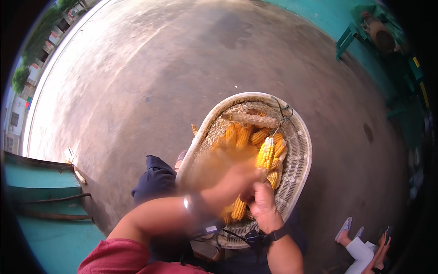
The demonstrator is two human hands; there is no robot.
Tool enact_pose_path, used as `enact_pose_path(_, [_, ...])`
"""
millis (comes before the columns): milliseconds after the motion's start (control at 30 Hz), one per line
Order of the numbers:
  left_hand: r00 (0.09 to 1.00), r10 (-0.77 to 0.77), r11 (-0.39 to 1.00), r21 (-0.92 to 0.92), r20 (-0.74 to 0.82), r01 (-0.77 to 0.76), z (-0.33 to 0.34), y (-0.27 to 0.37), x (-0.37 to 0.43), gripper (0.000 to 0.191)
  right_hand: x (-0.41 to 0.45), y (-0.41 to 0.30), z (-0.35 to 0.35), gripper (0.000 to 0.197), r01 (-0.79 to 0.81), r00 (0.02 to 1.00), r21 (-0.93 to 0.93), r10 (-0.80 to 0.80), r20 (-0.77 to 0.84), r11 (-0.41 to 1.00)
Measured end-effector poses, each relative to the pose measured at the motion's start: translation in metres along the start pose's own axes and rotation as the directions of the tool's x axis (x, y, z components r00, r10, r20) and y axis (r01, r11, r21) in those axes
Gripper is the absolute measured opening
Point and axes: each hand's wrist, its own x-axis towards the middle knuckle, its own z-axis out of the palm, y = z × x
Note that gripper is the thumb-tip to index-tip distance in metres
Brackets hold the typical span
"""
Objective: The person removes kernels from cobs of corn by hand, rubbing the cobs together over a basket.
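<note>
My right hand (pixel 262 200) grips the lower end of an upright corn cob (pixel 265 154). Yellow kernels cover the cob's top, while a part just above my fingers looks bare. My left hand (pixel 236 181), blurred, reaches across beside this cob; its fingers are too smeared to tell whether they hold anything. Both hands are over an oval white plastic basket (pixel 306 147) at my knees. In it lie several yellow corn cobs (pixel 243 137) and a bare, pale cob (pixel 251 119). A dark cord (pixel 284 111) is tied at the basket's far rim.
Concrete floor (pixel 205 68) surrounds me. Pale cobs or husks (pixel 70 156) lie near a turquoise piece of furniture (pixel 41 212) at left. A green stool (pixel 345 39) stands at the upper right. A seated person's legs (pixel 359 251) show at lower right. A black cable (pixel 232 233) crosses the near rim.
</note>
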Motion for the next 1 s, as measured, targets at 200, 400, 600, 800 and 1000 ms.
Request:
enact_pose_path(200, [0.998,0.033,0.999,0.037,0.054,-0.036,-0.005,-0.002,0.003,0.03,0.001,-0.001,-0.002,0.012,0.026,1.0,-0.016,-0.026,0.011,1.0])
enact_pose_path(400, [0.991,0.13,0.99,-0.062,0.029,-0.128,-0.006,-0.013,0.005,0.037,-0.002,-0.006,0.001,0.008,0.015,1.0,-0.029,-0.015,0.013,0.999])
enact_pose_path(600, [0.995,0.092,0.986,-0.133,-0.043,-0.096,0.0,-0.004,0.002,0.045,-0.003,-0.01,0.002,0.009,-0.001,0.999,-0.009,0.001,0.038,1.0])
enact_pose_path(800, [0.996,0.027,0.976,-0.215,-0.08,-0.043,0.003,0.004,-0.002,0.041,-0.001,-0.008,0.001,0.007,-0.021,0.999,0.031,0.02,0.042,0.999])
enact_pose_path(1000, [0.997,0.051,0.978,-0.203,0.056,-0.039,0.005,0.004,0.001,0.025,-0.002,-0.009,-0.003,0.012,0.039,0.997,-0.049,-0.035,0.072,0.998])
